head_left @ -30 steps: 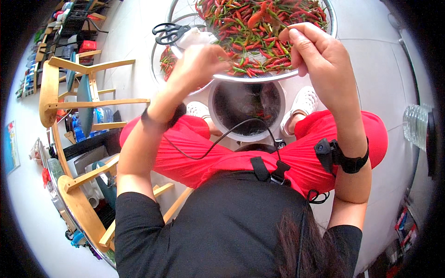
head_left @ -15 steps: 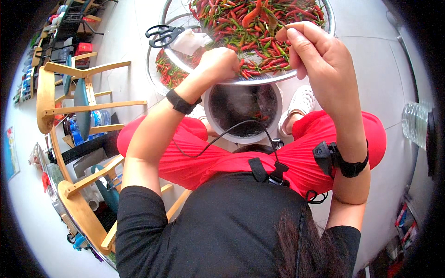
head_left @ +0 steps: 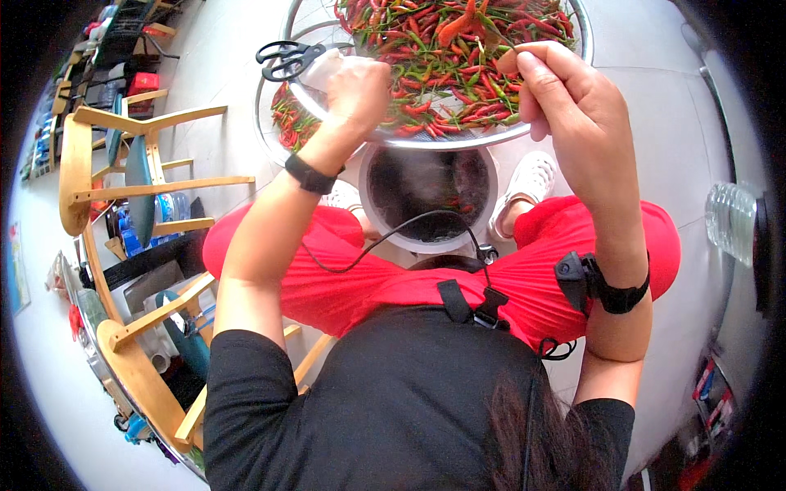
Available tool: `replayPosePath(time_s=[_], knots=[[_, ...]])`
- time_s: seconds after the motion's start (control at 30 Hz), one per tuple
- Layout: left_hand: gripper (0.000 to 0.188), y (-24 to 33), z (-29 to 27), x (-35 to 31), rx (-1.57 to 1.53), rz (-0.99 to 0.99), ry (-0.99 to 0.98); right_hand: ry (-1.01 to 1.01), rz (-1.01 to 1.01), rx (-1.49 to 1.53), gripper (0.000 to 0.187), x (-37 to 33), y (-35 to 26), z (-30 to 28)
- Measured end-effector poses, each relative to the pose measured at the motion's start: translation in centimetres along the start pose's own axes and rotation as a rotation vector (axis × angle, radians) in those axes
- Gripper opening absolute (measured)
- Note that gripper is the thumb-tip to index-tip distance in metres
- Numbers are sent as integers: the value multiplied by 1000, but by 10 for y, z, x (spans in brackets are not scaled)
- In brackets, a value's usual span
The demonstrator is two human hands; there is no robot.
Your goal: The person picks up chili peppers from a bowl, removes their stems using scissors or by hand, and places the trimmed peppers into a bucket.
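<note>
A wide wire-mesh basket point(head_left: 586, 41) full of red and green chilies point(head_left: 426, 41) lies in front of me. My right hand point(head_left: 573, 106) is closed at its right side, thumb and forefinger pinching the stem of an orange-red chili point(head_left: 455, 27) that hangs above the pile. At the left side my left hand point(head_left: 358, 92) is curled, slightly blurred, with its fingertips hidden; what it holds, if anything, I cannot make out. Beside it are black-handled scissors point(head_left: 286, 61) and a crumpled white piece point(head_left: 321, 70), partly covered by the hand. More chilies point(head_left: 291, 123) lie under the rim there.
Between my feet stands a round bucket point(head_left: 370, 214), dark inside, with a few reddish bits in it. Wooden chairs point(head_left: 147, 192) crowd the left. Clear plastic bottles point(head_left: 731, 219) are at the right. A thin black cable point(head_left: 368, 252) loops over my lap.
My left hand has moved left and slightly up, from the basket's front rim to the white piece by the scissors. My right hand keeps its pinch and has barely shifted.
</note>
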State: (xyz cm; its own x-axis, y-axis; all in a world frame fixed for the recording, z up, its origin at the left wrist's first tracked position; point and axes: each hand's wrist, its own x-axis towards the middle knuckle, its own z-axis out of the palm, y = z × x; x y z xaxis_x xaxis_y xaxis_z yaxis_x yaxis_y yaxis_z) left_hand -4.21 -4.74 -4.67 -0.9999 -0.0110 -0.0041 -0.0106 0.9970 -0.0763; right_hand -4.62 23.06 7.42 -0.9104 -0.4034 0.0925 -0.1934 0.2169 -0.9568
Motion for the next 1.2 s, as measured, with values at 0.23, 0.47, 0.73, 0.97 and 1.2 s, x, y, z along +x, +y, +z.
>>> replayPosePath(time_s=[0.23, 0.47, 0.73, 0.97, 1.2], knots=[[9, 8, 11, -11, -344, 300, -14, -22, 5, 1, 27, 1, 0, 2], [12, 7, 15, 6, -189, 273, -270, -22, -2, -15, 26, 1, -1, 2], [26, -5, -15, -1, -285, 24, -287, -14, -60, -28, 26, -1, -1, -1], [34, -10, -34, -10, -511, -12, -215, -1, -78, -34, 25, -1, 1, -2], [32, 14, -65, -29, -1303, -234, 16, -2, -49, -90, 23, 0, -2, 1]])
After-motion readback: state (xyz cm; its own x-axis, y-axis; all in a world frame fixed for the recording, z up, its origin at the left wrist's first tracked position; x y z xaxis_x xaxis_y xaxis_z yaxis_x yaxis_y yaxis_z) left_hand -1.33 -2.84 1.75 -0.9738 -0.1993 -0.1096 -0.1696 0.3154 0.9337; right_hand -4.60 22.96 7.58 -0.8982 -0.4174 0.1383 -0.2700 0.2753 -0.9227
